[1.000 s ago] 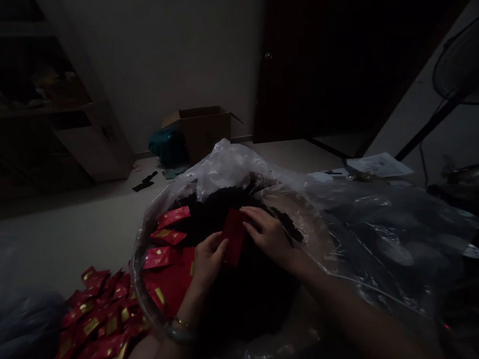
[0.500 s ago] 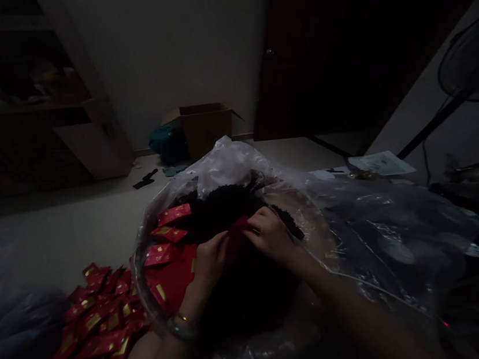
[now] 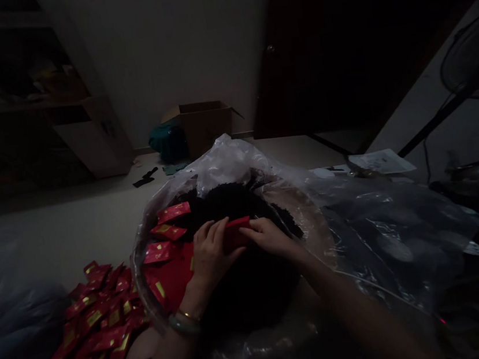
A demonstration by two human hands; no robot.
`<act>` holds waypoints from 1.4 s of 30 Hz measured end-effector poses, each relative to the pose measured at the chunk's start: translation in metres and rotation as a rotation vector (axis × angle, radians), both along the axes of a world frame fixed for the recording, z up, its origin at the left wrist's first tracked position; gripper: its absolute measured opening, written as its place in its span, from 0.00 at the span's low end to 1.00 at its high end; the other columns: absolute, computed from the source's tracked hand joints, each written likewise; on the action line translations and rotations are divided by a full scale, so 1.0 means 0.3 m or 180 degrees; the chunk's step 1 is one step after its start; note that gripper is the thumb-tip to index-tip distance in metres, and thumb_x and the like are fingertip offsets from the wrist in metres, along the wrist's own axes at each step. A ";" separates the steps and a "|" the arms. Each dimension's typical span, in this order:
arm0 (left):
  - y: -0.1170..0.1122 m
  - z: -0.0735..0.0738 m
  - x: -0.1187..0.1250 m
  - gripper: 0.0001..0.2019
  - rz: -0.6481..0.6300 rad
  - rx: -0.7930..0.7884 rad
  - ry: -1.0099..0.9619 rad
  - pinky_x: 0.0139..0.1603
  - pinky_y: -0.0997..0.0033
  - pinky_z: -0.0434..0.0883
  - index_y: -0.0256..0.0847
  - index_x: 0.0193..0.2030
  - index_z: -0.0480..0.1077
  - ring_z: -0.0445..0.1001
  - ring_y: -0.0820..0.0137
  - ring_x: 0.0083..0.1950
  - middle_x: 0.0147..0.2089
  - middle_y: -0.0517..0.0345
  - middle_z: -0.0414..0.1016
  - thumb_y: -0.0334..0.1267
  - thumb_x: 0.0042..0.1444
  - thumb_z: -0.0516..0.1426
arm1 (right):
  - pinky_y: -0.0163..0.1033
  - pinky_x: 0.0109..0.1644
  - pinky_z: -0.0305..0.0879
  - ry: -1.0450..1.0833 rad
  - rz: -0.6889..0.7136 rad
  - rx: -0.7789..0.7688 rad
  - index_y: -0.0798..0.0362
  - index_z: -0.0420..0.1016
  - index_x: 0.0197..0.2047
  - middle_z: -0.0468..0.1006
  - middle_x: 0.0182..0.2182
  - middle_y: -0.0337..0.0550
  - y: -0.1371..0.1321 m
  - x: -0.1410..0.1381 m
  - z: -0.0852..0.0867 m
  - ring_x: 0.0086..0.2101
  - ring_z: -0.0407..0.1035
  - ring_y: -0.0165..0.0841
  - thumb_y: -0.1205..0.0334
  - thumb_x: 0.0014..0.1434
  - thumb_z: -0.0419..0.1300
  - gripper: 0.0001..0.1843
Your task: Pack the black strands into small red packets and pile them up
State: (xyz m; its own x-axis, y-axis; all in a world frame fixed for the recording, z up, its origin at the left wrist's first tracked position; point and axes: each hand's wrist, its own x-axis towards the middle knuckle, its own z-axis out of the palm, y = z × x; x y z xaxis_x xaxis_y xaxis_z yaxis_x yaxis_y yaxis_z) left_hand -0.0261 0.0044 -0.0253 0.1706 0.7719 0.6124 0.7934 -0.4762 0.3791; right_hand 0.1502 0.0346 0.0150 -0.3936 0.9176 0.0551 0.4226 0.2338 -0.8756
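Both hands grip one small red packet (image 3: 236, 232) above a heap of dark loose material (image 3: 229, 204) in a plastic-lined basin (image 3: 145, 261). My left hand (image 3: 209, 259), with a bangle at the wrist, wraps its fingers over the packet's left end. My right hand (image 3: 268, 239) pinches the right end. The packet lies nearly level, its long edge toward me. A few red packets with gold marks (image 3: 168, 231) rest inside the basin's left side.
Several red and gold packets (image 3: 94, 325) lie piled on the floor at the left. Clear plastic sheeting (image 3: 380, 226) spreads to the right. A cardboard box (image 3: 202, 124) and teal bag (image 3: 168, 141) stand by the far wall. A fan (image 3: 470, 69) stands at the right, shelves (image 3: 16, 108) at the left.
The red packet was upright between my hands a second ago; it has been turned down to lie level, and my left fingers have closed over its left end.
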 end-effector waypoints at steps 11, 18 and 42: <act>0.022 -0.043 0.008 0.24 -0.0165 -0.0026 -0.0368 0.52 0.57 0.70 0.40 0.53 0.66 0.73 0.59 0.50 0.49 0.48 0.75 0.33 0.47 0.62 | 0.46 0.54 0.65 0.0328 0.0531 -0.0413 0.49 0.74 0.48 0.78 0.42 0.41 -0.043 -0.036 -0.010 0.46 0.71 0.38 0.46 0.63 0.50 0.21; 0.012 -0.027 0.020 0.25 0.0136 -0.0328 -0.0015 0.46 0.59 0.70 0.41 0.50 0.69 0.72 0.58 0.46 0.45 0.51 0.77 0.31 0.42 0.65 | 0.49 0.56 0.63 0.0464 0.0530 -0.0667 0.53 0.77 0.42 0.79 0.40 0.44 -0.041 -0.032 0.015 0.44 0.72 0.38 0.33 0.59 0.44 0.34; 0.032 0.002 -0.030 0.21 0.0533 -0.0860 -0.1526 0.42 0.65 0.71 0.42 0.46 0.69 0.75 0.64 0.41 0.41 0.54 0.76 0.41 0.43 0.66 | 0.45 0.45 0.69 -0.2342 0.0204 0.0729 0.50 0.70 0.55 0.71 0.48 0.54 -0.055 -0.061 -0.109 0.46 0.69 0.44 0.78 0.46 0.60 0.32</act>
